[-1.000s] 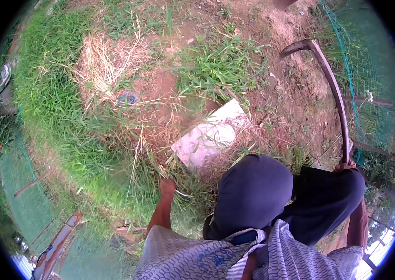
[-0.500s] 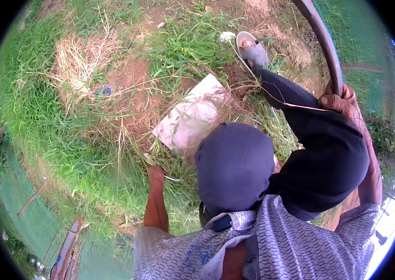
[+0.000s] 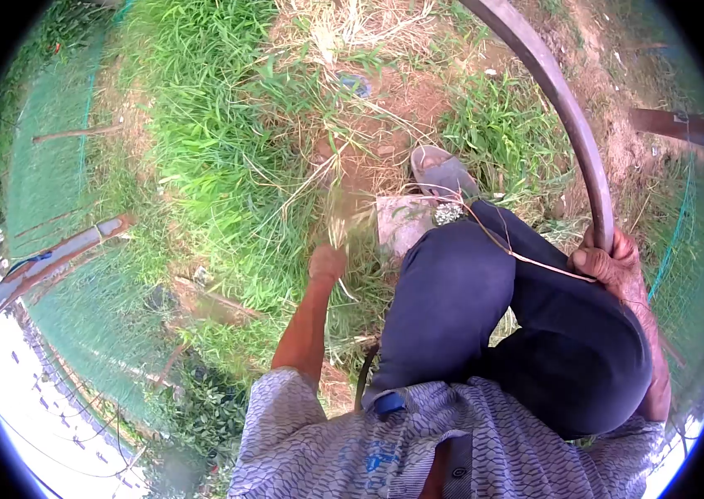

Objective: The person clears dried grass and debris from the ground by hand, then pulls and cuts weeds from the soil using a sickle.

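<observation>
Just left of the pale slab [image 3: 400, 223], the left hand [image 3: 328, 261] is closed round grass stems [image 3: 337, 231], perhaps to bunch them. Right of the slab, the right hand [image 3: 616, 264] grips the curved wooden pole [image 3: 575, 118] by its near end, apparently keeping it clear.

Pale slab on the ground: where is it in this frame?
In the head view, the pale slab lies just right of centre, partly hidden by a knee, with the left hand to its lower left.
</observation>
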`<state>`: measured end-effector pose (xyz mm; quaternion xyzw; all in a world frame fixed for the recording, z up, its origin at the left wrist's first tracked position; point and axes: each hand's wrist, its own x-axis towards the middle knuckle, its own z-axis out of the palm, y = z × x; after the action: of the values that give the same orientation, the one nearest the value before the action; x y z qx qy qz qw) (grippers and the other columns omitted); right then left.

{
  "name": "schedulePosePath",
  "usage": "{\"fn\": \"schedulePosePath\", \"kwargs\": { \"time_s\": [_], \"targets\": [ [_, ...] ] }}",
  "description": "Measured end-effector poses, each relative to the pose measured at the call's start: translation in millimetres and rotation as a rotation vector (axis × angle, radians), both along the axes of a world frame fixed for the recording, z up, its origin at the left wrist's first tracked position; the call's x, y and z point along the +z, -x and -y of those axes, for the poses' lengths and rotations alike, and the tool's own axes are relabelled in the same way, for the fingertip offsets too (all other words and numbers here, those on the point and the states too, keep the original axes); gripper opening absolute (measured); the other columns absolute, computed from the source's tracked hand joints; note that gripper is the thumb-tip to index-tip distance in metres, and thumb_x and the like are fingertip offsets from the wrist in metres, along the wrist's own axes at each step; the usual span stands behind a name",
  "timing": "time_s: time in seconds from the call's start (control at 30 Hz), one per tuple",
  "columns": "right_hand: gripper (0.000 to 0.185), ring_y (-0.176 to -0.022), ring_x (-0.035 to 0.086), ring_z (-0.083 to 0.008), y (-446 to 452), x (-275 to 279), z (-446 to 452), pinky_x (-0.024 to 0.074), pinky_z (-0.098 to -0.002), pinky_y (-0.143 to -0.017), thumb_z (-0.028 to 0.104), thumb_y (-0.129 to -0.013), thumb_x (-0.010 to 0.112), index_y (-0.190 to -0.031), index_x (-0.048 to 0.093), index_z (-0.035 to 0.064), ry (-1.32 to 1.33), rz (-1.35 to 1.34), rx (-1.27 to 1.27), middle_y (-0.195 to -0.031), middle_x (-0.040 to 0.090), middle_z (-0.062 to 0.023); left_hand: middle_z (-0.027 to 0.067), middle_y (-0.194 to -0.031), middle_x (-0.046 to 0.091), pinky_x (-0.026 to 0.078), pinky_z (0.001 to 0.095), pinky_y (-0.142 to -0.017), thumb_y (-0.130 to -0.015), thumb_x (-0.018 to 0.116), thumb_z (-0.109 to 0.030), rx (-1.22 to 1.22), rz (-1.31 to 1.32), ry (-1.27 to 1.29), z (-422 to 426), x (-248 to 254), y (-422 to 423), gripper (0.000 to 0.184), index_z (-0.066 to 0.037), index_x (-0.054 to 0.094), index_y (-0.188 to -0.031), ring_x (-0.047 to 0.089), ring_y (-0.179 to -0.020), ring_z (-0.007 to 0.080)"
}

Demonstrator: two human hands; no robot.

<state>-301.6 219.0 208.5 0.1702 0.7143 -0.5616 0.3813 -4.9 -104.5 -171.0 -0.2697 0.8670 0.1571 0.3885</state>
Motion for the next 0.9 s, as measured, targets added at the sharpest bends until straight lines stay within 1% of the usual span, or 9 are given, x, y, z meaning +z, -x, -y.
{"fn": "schedulePosePath", "kwargs": {
  "time_s": [0.1,0.2,0.3,0.43,0.6,0.67,0.73,0.8,0.9],
  "targets": [
    [0.023,-0.049,0.042,-0.0049,31,-33,21,0.0343,-0.0224,-0.045,0.015,-0.079,0.073,-0.074,0.051,0.0109,-0.077,-0.015,0.256,-0.058,0.044,0.0051,0.0161,-0.084,0.068,0.055,0.0388,-0.068,-0.086,0.052,-0.014,-0.046,-0.082,0.041,-6,-4,-16,0.021,-0.004,0.070,-0.087,0.067,-0.082,0.0272],
    [0.030,-0.044,0.039,-0.0065,52,-69,56,0.0315,-0.0241,-0.040,0.034,-0.087,0.065,-0.076,0.050,0.0098,-0.153,0.140,0.332,-0.055,0.042,0.0031,0.0182,-0.087,0.066,0.054,0.0402,-0.070,-0.085,0.054,-0.016,0.076,-0.018,-0.044,-17,88,29,0.022,-0.001,0.068,-0.092,0.066,-0.081,0.0305],
    [0.039,-0.043,0.038,-0.0079,66,-110,83,0.0330,-0.0238,-0.039,0.045,-0.090,0.058,-0.075,0.048,0.0101,-0.072,0.236,0.316,-0.054,0.041,0.0025,0.0199,-0.092,0.065,0.052,0.0417,-0.072,-0.080,0.059,-0.018,0.326,-0.094,-0.148,-11,122,52,0.045,-0.007,0.052,-0.123,0.064,-0.084,0.0353],
    [0.047,-0.043,0.039,-0.0097,81,-148,130,0.0349,-0.0249,-0.039,0.054,-0.089,0.053,-0.073,0.046,0.0106,-0.037,0.205,0.393,-0.054,0.041,0.0014,0.0192,-0.100,0.065,0.051,0.0425,-0.078,-0.081,0.059,-0.022,0.251,-0.126,-0.181,18,152,77,0.048,-0.012,0.049,-0.127,0.062,-0.090,0.0366],
    [0.045,-0.044,0.038,-0.0077,60,-221,53,0.0317,-0.0242,-0.040,0.052,-0.091,0.052,-0.072,0.047,0.0110,-0.277,0.167,0.578,-0.054,0.040,0.0032,0.0202,-0.098,0.064,0.050,0.0435,-0.078,-0.083,0.059,-0.031,0.237,-0.153,-0.186,47,179,108,0.043,-0.011,0.054,-0.121,0.062,-0.089,0.0368],
    [0.043,-0.044,0.036,-0.0073,53,-210,-3,0.0302,-0.0243,-0.040,0.050,-0.091,0.055,-0.072,0.046,0.0118,-0.260,0.050,0.637,-0.053,0.037,0.0039,0.0206,-0.095,0.065,0.051,0.0443,-0.078,-0.084,0.059,-0.033,0.308,-0.202,-0.191,57,180,100,0.043,-0.011,0.053,-0.122,0.062,-0.087,0.0378],
    [0.044,-0.043,0.037,-0.0072,57,-186,-24,0.0320,-0.0244,-0.040,0.051,-0.089,0.057,-0.071,0.045,0.0125,-0.136,0.244,0.513,-0.052,0.035,0.0045,0.0194,-0.092,0.065,0.050,0.0452,-0.075,-0.085,0.058,-0.036,0.339,-0.158,-0.200,64,186,88,0.046,-0.012,0.052,-0.124,0.063,-0.084,0.0379],
    [0.044,-0.043,0.037,-0.0073,81,-194,-18,0.0332,-0.0246,-0.040,0.051,-0.088,0.058,-0.071,0.045,0.0128,-0.087,0.302,0.510,-0.051,0.035,0.0043,0.0158,-0.095,0.067,0.052,0.0433,-0.071,-0.085,0.055,-0.051,0.304,-0.190,-0.162,73,177,61,0.054,-0.021,0.049,-0.129,0.065,-0.082,0.0346],
    [0.042,-0.043,0.040,-0.0078,96,-209,13,0.0360,-0.0245,-0.040,0.050,-0.088,0.058,-0.074,0.046,0.0124,-0.030,0.365,0.437,-0.052,0.037,0.0040,0.0162,-0.086,0.067,0.053,0.0433,-0.067,-0.086,0.056,-0.046,0.496,-0.260,-0.256,67,152,1,0.051,-0.017,0.050,-0.128,0.065,-0.075,0.0361]
  ]
}}
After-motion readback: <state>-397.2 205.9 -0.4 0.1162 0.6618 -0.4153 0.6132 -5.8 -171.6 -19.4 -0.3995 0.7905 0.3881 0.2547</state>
